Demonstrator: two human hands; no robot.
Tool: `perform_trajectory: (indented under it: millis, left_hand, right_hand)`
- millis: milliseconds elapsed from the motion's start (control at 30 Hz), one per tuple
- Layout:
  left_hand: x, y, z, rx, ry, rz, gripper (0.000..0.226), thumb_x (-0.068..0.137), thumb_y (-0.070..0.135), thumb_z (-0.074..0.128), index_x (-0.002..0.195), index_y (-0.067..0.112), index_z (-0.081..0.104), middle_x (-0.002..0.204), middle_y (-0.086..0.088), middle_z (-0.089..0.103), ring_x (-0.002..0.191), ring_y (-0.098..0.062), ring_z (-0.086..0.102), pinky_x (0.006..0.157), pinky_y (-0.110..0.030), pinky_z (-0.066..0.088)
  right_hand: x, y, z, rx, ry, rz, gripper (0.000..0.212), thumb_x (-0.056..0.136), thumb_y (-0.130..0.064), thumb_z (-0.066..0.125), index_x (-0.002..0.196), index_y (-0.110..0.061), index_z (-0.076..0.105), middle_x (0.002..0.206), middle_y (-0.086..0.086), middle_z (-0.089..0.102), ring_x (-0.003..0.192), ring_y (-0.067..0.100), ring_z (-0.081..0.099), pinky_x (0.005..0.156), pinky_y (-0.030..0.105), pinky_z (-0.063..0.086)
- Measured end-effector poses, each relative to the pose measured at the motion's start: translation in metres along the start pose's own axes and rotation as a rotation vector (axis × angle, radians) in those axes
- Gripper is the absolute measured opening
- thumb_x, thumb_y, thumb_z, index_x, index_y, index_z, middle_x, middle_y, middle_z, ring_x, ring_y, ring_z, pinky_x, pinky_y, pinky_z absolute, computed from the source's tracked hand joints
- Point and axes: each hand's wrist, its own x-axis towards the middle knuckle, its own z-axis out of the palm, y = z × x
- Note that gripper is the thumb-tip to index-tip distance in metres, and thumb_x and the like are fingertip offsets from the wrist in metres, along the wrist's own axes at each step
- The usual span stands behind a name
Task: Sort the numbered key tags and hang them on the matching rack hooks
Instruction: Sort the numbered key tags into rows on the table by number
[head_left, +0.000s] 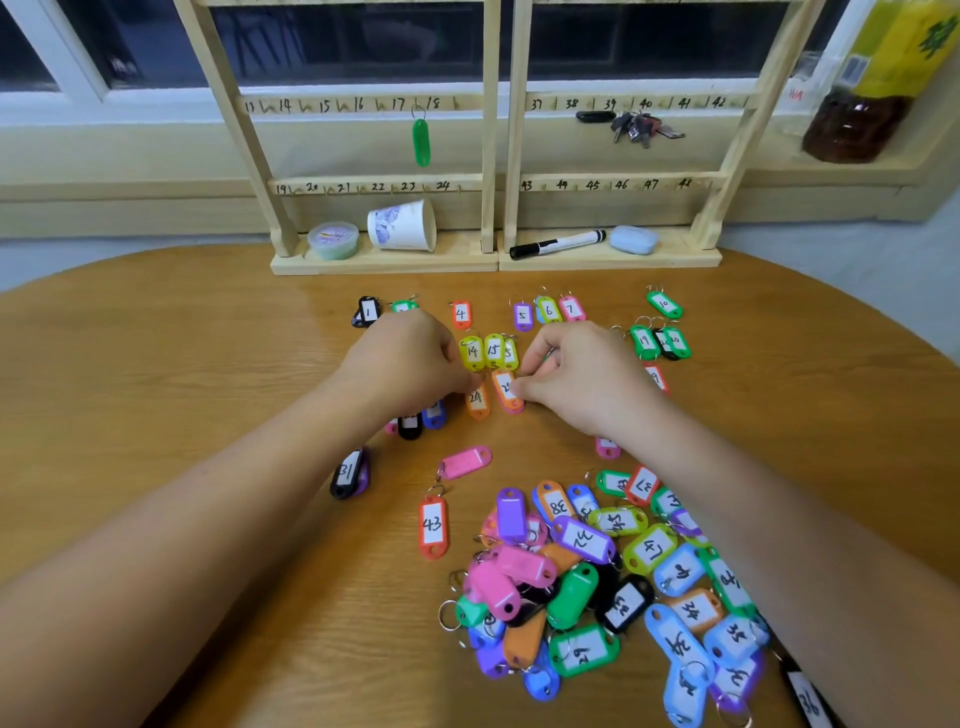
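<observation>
Two wooden racks (491, 156) with numbered hooks stand at the table's far edge; a green tag (421, 141) hangs near hook 18. Sorted tags lie in rows on the table: 1 (368, 310), 4 (461, 314), 5, 6, 7, yellow 14 (471, 352) and 15. My left hand (410, 364), fingers curled, touches the orange tag 24 (477, 399). My right hand (576, 379) pinches another orange tag (506, 389) beside it. A heap of mixed tags (602, 587) lies at the near right.
On the rack bases sit a small tub (332, 240), a tipped paper cup (402, 226), a black marker (558, 244) and a blue eraser (632, 239). A bunch of keys (641, 127) hangs by hook 40. A bottle (878, 78) stands on the sill.
</observation>
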Motion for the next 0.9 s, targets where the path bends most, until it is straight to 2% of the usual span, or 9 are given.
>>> perform_trajectory:
  millis: [100,200,267,367,467,567,667,733,900]
  left_hand:
    - [-0.003,-0.001,0.001,-0.013,0.029,0.01,0.036,0.085,0.051,0.084,0.07,0.021,0.07,0.069,0.004,0.069,0.069,-0.012,0.063,0.056,-0.028,0.042]
    - [-0.012,-0.006,-0.009,-0.088,0.14,0.036,0.026,0.093,0.049,0.075,0.082,0.025,0.072,0.077,0.009,0.069,0.078,-0.008,0.065,0.058,-0.027,0.043]
    - [-0.023,-0.008,-0.019,-0.144,0.206,0.049,0.021,0.095,0.046,0.073,0.085,0.029,0.071,0.075,0.009,0.069,0.075,-0.009,0.066,0.059,-0.028,0.044]
    - [-0.046,-0.009,-0.028,-0.184,0.21,0.062,0.014,0.097,0.042,0.072,0.086,0.032,0.071,0.076,0.008,0.07,0.071,-0.009,0.065,0.058,-0.027,0.042]
    - [-0.07,-0.013,-0.027,-0.251,0.204,0.058,0.013,0.099,0.036,0.069,0.087,0.034,0.072,0.073,0.013,0.069,0.065,-0.007,0.062,0.057,-0.026,0.04]
    - [-0.091,-0.021,-0.021,-0.31,0.197,0.045,0.013,0.1,0.031,0.068,0.087,0.031,0.071,0.07,0.016,0.069,0.061,-0.006,0.061,0.055,-0.024,0.04]
    - [-0.112,-0.021,-0.013,-0.366,0.158,0.061,0.013,0.099,0.024,0.068,0.088,0.028,0.071,0.07,0.011,0.074,0.059,-0.007,0.063,0.056,-0.022,0.046]
    - [-0.122,-0.019,-0.005,-0.363,0.138,0.086,0.01,0.097,0.024,0.071,0.088,0.027,0.073,0.073,0.013,0.075,0.065,-0.005,0.065,0.057,-0.017,0.045]
    - [-0.13,-0.02,0.016,-0.266,0.188,0.152,0.006,0.093,0.028,0.08,0.094,0.031,0.075,0.079,0.018,0.069,0.077,0.003,0.062,0.063,-0.008,0.04]
  right_hand:
    - [0.0,0.0,-0.002,-0.002,0.014,-0.005,0.017,0.087,-0.033,0.084,0.084,-0.025,0.07,0.076,-0.008,0.074,0.074,0.008,0.068,0.065,0.028,0.051]
    - [-0.002,0.0,-0.012,-0.015,0.036,-0.034,0.017,0.089,-0.037,0.08,0.082,-0.027,0.069,0.079,-0.007,0.075,0.074,0.011,0.067,0.066,0.029,0.05]
    - [-0.007,0.0,-0.022,-0.016,0.036,-0.057,0.014,0.091,-0.035,0.077,0.082,-0.028,0.069,0.08,-0.006,0.075,0.075,0.012,0.066,0.069,0.03,0.051]
    - [-0.021,0.005,-0.038,0.033,0.012,-0.087,0.011,0.092,-0.032,0.077,0.082,-0.029,0.072,0.077,-0.006,0.075,0.075,0.012,0.067,0.078,0.037,0.057]
    - [-0.044,0.012,-0.047,0.096,0.012,-0.107,0.01,0.092,-0.026,0.077,0.083,-0.029,0.074,0.075,-0.005,0.072,0.07,0.014,0.068,0.075,0.044,0.06]
    - [-0.073,0.017,-0.049,0.111,0.041,-0.113,0.013,0.093,-0.024,0.076,0.082,-0.03,0.073,0.077,-0.008,0.071,0.067,0.009,0.065,0.07,0.038,0.059]
    - [-0.101,0.022,-0.041,0.108,0.076,-0.111,0.014,0.093,-0.025,0.075,0.081,-0.032,0.072,0.078,-0.015,0.067,0.068,0.006,0.06,0.066,0.031,0.053]
    - [-0.114,0.026,-0.033,0.113,0.087,-0.102,0.014,0.092,-0.023,0.075,0.081,-0.031,0.072,0.078,-0.016,0.065,0.068,0.007,0.058,0.066,0.03,0.05]
    - [-0.13,0.029,-0.01,0.064,0.126,-0.148,0.015,0.09,-0.023,0.08,0.082,-0.033,0.072,0.083,-0.015,0.064,0.085,0.007,0.059,0.079,0.026,0.049]
